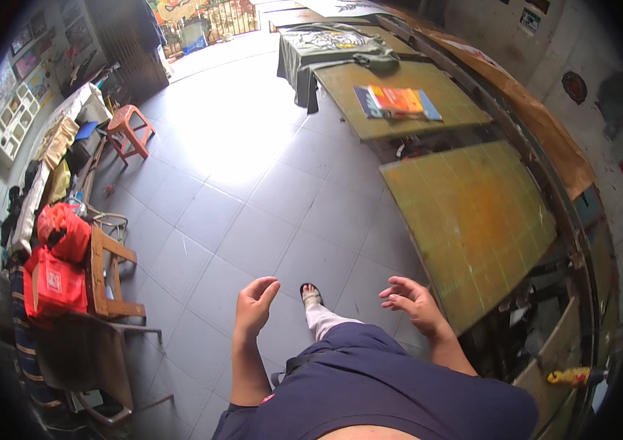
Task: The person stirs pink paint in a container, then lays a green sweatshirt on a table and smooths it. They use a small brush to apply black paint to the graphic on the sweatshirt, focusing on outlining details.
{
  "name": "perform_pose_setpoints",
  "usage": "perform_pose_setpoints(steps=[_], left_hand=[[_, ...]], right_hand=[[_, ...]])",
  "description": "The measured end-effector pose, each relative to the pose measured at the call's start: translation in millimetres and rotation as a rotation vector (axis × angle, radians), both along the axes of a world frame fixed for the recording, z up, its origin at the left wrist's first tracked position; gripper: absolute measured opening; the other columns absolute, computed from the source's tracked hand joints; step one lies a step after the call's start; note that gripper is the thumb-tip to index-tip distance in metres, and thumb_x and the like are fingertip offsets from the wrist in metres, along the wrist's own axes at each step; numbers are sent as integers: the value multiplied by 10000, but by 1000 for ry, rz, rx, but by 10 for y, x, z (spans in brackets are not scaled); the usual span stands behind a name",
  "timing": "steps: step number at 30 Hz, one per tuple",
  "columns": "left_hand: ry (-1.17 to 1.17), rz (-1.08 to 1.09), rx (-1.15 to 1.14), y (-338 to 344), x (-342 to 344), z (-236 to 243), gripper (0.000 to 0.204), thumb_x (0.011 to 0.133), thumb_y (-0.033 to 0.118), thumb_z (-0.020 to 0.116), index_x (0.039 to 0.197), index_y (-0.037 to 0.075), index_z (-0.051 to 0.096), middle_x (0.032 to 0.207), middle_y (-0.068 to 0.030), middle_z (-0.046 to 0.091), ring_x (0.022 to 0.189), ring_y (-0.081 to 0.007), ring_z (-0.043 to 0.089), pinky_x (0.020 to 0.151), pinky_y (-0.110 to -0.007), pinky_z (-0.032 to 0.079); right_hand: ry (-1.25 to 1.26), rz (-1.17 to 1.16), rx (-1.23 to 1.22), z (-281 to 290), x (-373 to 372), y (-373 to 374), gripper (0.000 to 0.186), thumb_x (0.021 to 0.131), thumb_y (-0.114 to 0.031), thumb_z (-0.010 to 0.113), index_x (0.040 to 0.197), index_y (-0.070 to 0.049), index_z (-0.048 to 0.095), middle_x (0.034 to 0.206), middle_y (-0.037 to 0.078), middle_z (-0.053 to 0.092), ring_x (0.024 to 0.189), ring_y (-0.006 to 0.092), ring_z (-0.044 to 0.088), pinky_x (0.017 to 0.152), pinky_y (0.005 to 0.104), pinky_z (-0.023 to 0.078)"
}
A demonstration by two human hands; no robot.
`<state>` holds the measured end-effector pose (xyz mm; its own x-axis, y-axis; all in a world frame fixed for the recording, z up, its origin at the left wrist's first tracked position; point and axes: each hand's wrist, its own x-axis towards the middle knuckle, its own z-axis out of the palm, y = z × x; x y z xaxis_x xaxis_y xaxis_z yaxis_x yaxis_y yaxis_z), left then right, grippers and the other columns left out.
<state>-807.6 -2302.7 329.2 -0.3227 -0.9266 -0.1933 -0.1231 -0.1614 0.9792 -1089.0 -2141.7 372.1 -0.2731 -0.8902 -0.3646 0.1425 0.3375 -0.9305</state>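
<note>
My left hand is raised in front of my body over the grey tiled floor. Its fingers are loosely bent, with the thumb alongside, and nothing is in it. My right hand hovers level with it, fingers curved and apart, also holding nothing. Closest to the right hand is a worn green board with an orange-brown stain. Farther along, a second board bears a few flat printed items in orange, yellow and blue. A dark green T-shirt with a print drapes beyond it.
On the left stand a red plastic stool, a wooden stool, a red bag and a dark metal-legged chair. A yellow-handled tool lies at the lower right. Bright light enters from the far opening.
</note>
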Motion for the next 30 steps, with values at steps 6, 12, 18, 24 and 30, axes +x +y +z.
perform_pose_setpoints(steps=[6,12,18,24,30], left_hand=[[-108,-213,-90,-1504,-222,287,322,845,197,657,1069,-29,608,1001,-105,654,957,-163,610,853,-291,468],[-175,247,154,-2514,217,-11,274,864,159,628,1048,-43,609,943,-113,651,897,-184,618,826,-286,476],[-181,297,152,-4213,215,-296,299,884,211,604,1054,-34,601,933,-105,651,893,-178,619,774,-275,447],[-151,-3,102,-6079,-677,-20,297,885,208,612,1051,-38,608,944,-106,649,910,-174,612,770,-268,448],[-12,-215,17,-7385,-1883,-18,261,882,209,612,1040,2,629,920,-77,670,860,-158,631,731,-247,431]], right_hand=[[-58,25,-83,34,-257,-1756,405,868,-119,591,1222,35,471,1005,105,636,871,149,604,756,258,449],[-70,107,-51,1,-412,-3097,349,878,-123,572,1194,3,495,1010,92,635,870,161,618,759,274,462],[-46,-23,-34,-137,-612,-4472,329,879,-115,571,1177,6,503,1005,97,634,872,159,619,759,264,464],[-29,-155,-150,292,-945,-5514,329,872,-91,564,1182,0,502,1010,98,631,867,164,620,752,265,463],[106,-538,-150,401,-1756,-5936,324,859,-51,576,1164,30,502,977,107,625,858,156,613,787,282,481]])
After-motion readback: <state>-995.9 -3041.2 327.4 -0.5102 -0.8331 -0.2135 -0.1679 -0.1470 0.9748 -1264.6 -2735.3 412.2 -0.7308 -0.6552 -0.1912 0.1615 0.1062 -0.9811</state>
